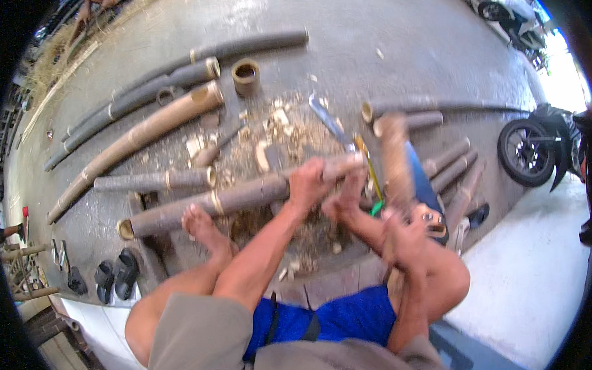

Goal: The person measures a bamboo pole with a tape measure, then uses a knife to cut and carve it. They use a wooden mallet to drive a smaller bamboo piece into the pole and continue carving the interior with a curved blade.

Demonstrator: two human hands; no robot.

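Observation:
A long bamboo pole (251, 194) lies slantwise across in front of me. My left hand (307, 184) is wrapped round it near its right end. My bare left foot (206, 230) rests against the pole, and my right foot (347, 197) is by its right end. My right hand (405, 240), blurred by motion, is closed round the lower end of an upright, thick wooden club (395, 159). Its exact shape is smeared. Beyond the pole's right end lies a long metal blade (328, 120). A yellow strip (368, 166) with a green end lies between pole and club.
Wood chips (287, 130) litter the floor. Bamboo poles (144, 135) lie far left, near a bamboo ring (246, 78) and a wooden-handled tool (207, 155). More bamboo (436, 105) lies right, near a motorcycle wheel (528, 152). Black sandals (125, 272) sit left.

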